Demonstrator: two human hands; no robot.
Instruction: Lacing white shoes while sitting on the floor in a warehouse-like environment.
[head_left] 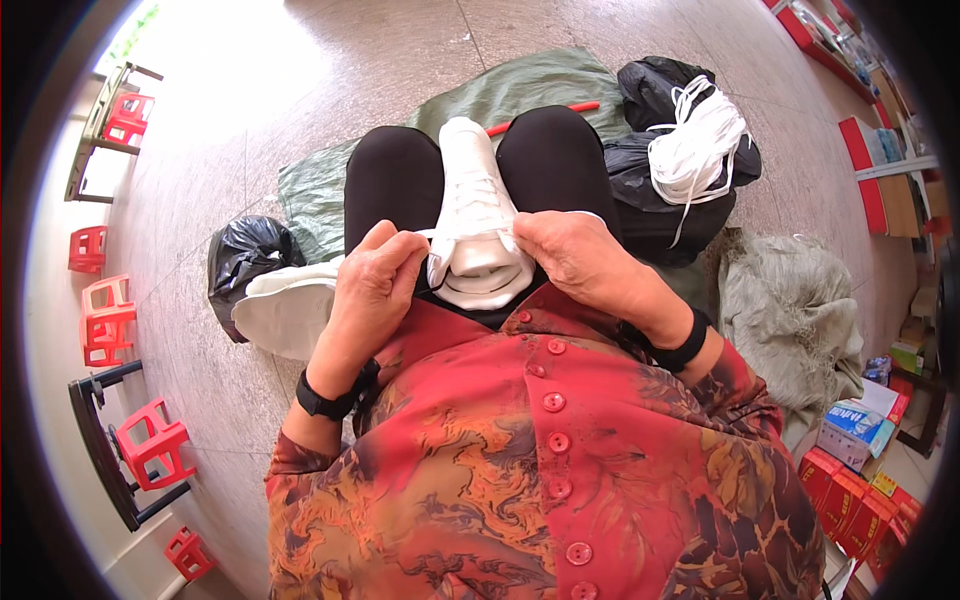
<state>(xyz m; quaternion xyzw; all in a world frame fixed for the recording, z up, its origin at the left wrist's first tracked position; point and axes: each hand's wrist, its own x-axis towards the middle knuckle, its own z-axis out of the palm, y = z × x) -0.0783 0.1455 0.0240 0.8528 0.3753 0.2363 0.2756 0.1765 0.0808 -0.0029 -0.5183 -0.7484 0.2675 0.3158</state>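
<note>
Left hand (380,268) pinches a white lace (425,233); right hand (578,255), fingers together, grip unclear, meets the white shoe (466,180) between them. I judge lacing in hand; next calls for even tension.

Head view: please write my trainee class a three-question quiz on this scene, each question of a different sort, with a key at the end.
1. What does the bundle of white cord lie on?
2. True or false: the white sneaker between the knees has its toe pointing toward the wearer of the camera.
3. Fill in the missing word: the left hand and the right hand each pinch the sneaker's white ____.

Key:
1. A black plastic bag.
2. False; the toe points away, and the opening is nearer the wearer.
3. Lace.
</note>
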